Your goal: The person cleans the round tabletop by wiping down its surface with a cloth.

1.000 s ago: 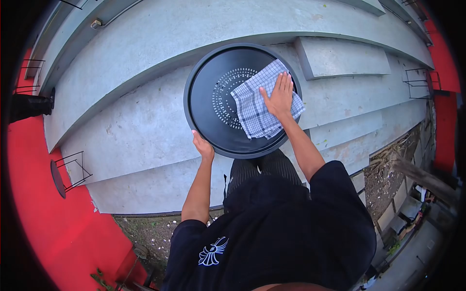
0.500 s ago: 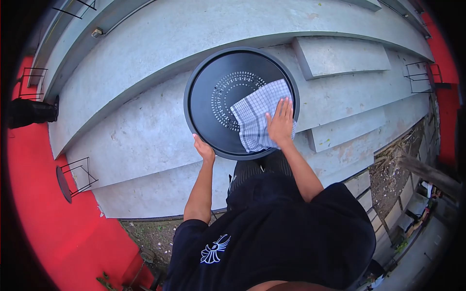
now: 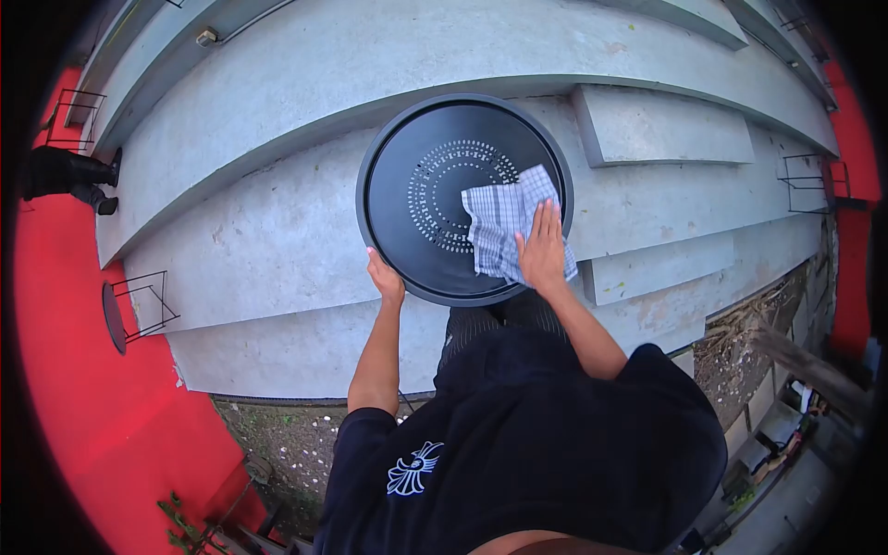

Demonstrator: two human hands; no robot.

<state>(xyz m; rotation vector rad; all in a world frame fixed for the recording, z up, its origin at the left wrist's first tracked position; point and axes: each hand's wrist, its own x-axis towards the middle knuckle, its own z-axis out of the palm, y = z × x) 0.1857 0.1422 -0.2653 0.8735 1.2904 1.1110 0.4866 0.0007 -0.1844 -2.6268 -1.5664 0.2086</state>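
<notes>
OK, on my feed L hand [image 3: 387, 276] holds the near-left rim of a round black tray w/ white dots [image 3: 393, 217], thumb on top, other fingers mostly hidden. R hand [image 3: 543, 254] flat, fingers extended, atop a blue-and-white checked fabric cloth [image 3: 493, 217] on tray's R side; cloth spreads L of palm.

We count one left hand [image 3: 386, 277], one right hand [image 3: 544, 256], one black tray [image 3: 439, 205], one checked cloth [image 3: 498, 222] and one other person [image 3: 67, 172].

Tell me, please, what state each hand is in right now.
Left hand: holding the tray by its rim, fingers mostly hidden.
Right hand: open, laid flat on the cloth over the tray.
</notes>
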